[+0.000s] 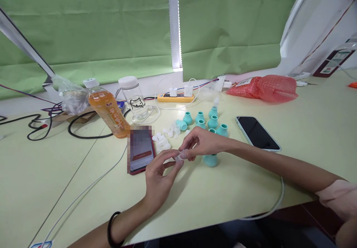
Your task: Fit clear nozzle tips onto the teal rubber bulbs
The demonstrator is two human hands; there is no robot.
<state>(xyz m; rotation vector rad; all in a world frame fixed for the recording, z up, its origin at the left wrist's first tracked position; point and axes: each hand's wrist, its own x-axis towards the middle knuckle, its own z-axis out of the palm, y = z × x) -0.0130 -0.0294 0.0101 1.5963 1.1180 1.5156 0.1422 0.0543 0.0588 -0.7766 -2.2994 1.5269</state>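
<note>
Both my hands meet over the pale table (245, 181), pinching a small clear plastic piece (181, 155) between them. My left hand (158, 173) grips it with thumb and fingertips. My right hand (200, 144) holds its other end, fingers curled. A teal bulb-shaped part (210, 160) stands just under my right wrist. Several more teal bulbs (206, 121) are grouped behind my hands. Small white plastic pieces (163, 141) lie loose to the left of them.
A red-cased phone (141, 149) lies left of my hands, a dark phone (258, 132) to the right. An orange drink bottle (107, 108), a clear jar (135, 99), a power strip (175, 97), cables and a red bubble-wrap bag (264, 88) stand behind.
</note>
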